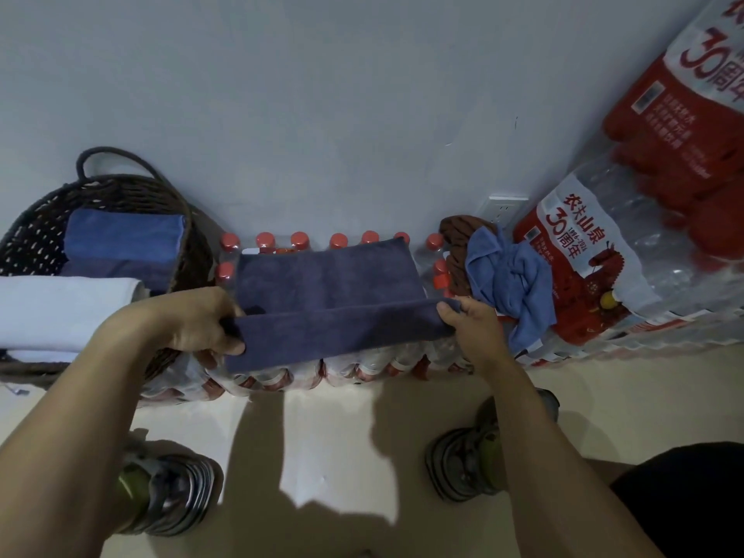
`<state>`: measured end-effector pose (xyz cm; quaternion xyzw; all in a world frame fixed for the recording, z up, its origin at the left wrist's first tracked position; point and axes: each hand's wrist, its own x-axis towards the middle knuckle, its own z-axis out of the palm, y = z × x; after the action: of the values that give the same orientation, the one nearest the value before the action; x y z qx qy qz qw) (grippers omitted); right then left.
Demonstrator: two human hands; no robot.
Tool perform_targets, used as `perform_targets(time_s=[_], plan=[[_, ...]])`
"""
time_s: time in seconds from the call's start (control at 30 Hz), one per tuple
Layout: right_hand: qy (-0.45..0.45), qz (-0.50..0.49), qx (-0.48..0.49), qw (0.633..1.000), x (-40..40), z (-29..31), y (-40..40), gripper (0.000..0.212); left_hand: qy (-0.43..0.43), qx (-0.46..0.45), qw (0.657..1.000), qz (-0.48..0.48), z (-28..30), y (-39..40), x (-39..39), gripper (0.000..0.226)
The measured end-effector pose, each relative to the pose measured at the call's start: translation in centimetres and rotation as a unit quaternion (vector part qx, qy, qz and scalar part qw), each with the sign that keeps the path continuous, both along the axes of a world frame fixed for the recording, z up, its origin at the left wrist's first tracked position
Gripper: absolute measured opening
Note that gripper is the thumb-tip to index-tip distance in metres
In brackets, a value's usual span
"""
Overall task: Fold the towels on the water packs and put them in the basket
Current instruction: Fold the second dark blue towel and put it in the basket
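Head view, looking down: both hands hold a dark purple-grey terry towel [328, 275] spread across the top of a shrink-wrapped pack of red-capped water bottles [334, 370]. Left hand [201, 322]: grip closed on the near left corner of the towel, fingers curled round the folded edge. Right hand [473, 330]: grip closed on the near right end of the same fold, thumb and fingers pinching the cloth. The near strip of the towel is turned up and over as a long fold running left to right between the two hands; the far part lies flat on the bottle caps, its far edge near the wall.

Right of the towel, on the same pack, lies a crumpled light blue cloth towel [509, 275], and just behind it, touching, a bunched brown towel [457, 251]. Further right, larger water packs with red and white printed wrap [571, 259] are stacked against the wall.

Left of the towel stands a dark woven basket with a rope handle [120, 187]. Inside it lie a folded blue towel [122, 239] at the far side and a folded white towel [60, 312] at the near side.

Near the bottom, two grey and olive shoes [169, 493] stand on a pale floor [330, 457].
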<state>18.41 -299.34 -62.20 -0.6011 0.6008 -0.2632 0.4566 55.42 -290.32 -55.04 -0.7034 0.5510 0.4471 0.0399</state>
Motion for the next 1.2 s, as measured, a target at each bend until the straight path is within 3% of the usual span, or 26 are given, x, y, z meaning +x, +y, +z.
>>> perform_targets(time_s=[0.13, 0.27, 0.4, 0.47, 0.6, 0.73, 0.8, 0.87, 1.0, 1.2], plan=[[-0.035, -0.022, 0.022, 0.999, -0.7, 0.4, -0.7, 0.017, 0.108, 0.040, 0.992, 0.048, 0.8, 0.4, -0.1, 0.021], [-0.038, -0.009, -0.041, 0.998, 0.3, 1.1, -1.9, 0.014, 0.181, 0.033, 0.973, 0.136, 0.8, 0.3, -0.1, 0.023], [-0.066, -0.023, -0.067, 0.995, 2.7, 0.8, -3.6, 0.014, 0.213, -0.115, 0.916, 0.320, -2.5, 0.0, -1.2, 0.024], [-0.049, -0.019, -0.052, 0.997, 3.8, 0.7, -5.1, 0.019, 0.212, -0.160, 0.896, 0.357, -4.3, 0.0, -1.7, 0.021], [-0.028, -0.012, -0.043, 0.999, 5.7, 0.7, -8.0, 0.030, 0.104, -0.209, 0.904, 0.358, -6.8, -0.1, -1.5, 0.019], [0.036, 0.023, 0.067, 0.997, 5.5, -0.4, -9.2, 0.015, 0.037, -0.220, 0.911, 0.345, -7.8, -0.5, -1.2, 0.020], [0.066, 0.005, 0.056, 0.996, 5.4, -1.4, -9.3, 0.007, 0.014, -0.211, 0.921, 0.328, -8.2, -0.7, -1.2, 0.010], [0.087, -0.015, 0.030, 0.996, 5.7, -2.0, -9.1, 0.003, 0.004, -0.187, 0.930, 0.317, -8.4, -1.0, -1.2, 0.017], [0.135, 0.007, -0.041, 0.990, 6.4, -2.5, -8.7, 0.005, -0.017, -0.184, 0.929, 0.320, -8.6, -1.5, -1.0, 0.028], [0.172, -0.003, -0.060, 0.983, 7.2, -3.1, -7.7, 0.013, -0.091, -0.198, 0.922, 0.319, -9.4, -2.3, -1.1, 0.030]])
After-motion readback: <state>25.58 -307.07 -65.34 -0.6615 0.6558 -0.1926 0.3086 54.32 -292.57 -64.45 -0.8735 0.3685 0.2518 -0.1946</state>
